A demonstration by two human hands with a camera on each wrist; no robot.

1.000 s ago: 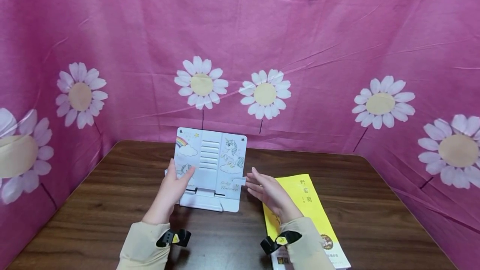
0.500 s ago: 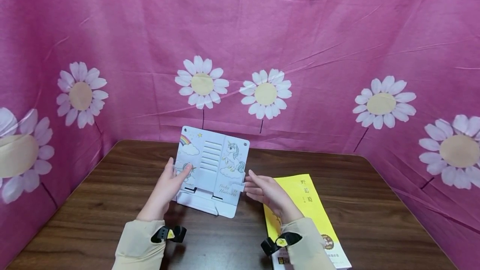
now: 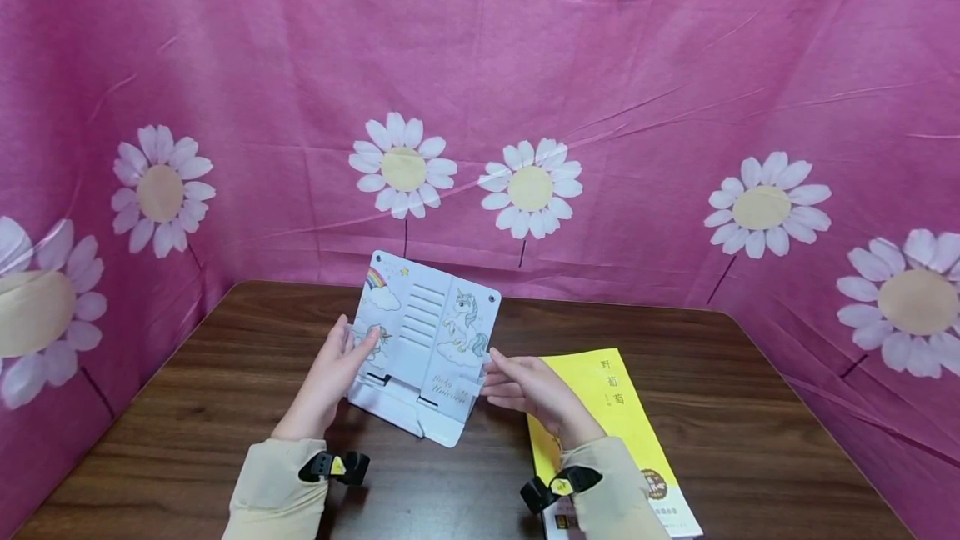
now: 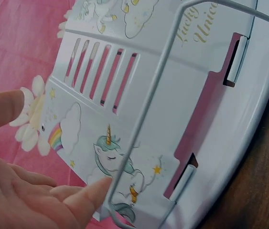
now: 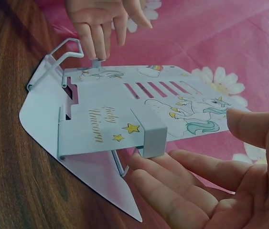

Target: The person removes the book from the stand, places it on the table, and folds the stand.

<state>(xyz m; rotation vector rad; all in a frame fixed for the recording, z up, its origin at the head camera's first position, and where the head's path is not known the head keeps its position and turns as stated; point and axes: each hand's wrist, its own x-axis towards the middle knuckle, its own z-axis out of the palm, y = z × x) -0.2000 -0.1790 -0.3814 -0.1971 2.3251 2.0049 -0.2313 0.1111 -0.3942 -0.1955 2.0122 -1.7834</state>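
A white book stand with unicorn prints and a row of slots stands tilted on the table, turned slightly askew. My left hand is at its left edge, thumb raised apart; in the right wrist view, the straight fingertips touch a small side tab. At the opposite edge, my right hand has its fingers extended beside the right side tab, its fingertips touching or nearly touching the tab's underside. A wire bar crosses the lower front of the stand. Behind the panel, little of the support shows.
A yellow book lies to the right, partly covered by my right forearm. The brown wooden table ends at a pink curtain with large daisies, which rises behind it and on both sides.
The book stand has turned clockwise, its top shifting right and its lower right corner coming nearer and left. My left hand moved slightly left, and my right hand a little left and down.
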